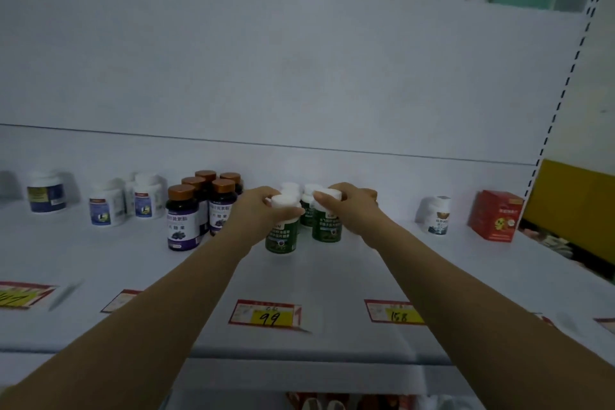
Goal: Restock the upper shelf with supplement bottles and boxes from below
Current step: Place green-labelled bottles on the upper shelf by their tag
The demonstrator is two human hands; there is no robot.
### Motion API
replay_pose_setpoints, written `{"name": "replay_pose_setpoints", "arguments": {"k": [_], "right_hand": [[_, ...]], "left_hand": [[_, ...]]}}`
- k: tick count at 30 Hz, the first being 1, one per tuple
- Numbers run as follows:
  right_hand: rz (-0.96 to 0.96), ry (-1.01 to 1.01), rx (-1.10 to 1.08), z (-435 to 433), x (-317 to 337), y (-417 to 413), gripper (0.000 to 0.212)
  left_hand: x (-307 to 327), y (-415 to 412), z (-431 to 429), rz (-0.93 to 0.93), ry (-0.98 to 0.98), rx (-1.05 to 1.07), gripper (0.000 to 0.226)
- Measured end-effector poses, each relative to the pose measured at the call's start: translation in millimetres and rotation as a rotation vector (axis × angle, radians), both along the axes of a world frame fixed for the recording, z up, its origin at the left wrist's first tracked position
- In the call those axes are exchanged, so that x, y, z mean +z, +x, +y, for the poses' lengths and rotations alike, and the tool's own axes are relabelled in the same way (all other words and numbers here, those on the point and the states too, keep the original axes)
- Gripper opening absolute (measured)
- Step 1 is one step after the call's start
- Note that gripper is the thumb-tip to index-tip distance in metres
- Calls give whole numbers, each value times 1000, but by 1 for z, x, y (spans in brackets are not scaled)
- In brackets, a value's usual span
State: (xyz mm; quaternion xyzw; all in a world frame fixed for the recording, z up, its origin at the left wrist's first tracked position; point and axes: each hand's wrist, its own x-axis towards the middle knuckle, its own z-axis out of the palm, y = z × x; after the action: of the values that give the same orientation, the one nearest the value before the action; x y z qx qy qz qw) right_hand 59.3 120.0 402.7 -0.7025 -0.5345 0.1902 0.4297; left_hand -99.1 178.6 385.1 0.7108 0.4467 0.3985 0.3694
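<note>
Head view: L hand (263,210) grips green bottle (281,236), R hand (357,206) grips 2nd green bottle (327,226); 99 tag (266,316), 158 tag (394,311) nearby.

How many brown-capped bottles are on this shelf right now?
5, clustered just left of the left hand: front bottle, middle bottle behind it, rear bottle, front-right bottle, rear-right bottle. Others may be hidden behind them.

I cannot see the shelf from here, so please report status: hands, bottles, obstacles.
Left hand grips front-left green bottle by cap. Right hand grips front-right green bottle by cap. Both upright on shelf. Brown-capped bottles close beside left hand.
</note>
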Motion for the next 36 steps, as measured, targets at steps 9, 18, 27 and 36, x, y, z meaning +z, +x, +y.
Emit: {"name": "replay_pose_setpoints", "arguments": {"k": [9,18,27,36], "right_hand": [[33,0,-65,55,-23,8,49],[31,7,-77,76,-30,16,51],[5,-19,-87,77,-34,19,54],[62,-40,-64,72,-42,10,59]], "left_hand": [[-8,11,22,157,90,77,51],[-15,16,26,134,100,56,50],[-17,15,26,151,83,6,56],[-21,16,21,344,90,36,64]]}}
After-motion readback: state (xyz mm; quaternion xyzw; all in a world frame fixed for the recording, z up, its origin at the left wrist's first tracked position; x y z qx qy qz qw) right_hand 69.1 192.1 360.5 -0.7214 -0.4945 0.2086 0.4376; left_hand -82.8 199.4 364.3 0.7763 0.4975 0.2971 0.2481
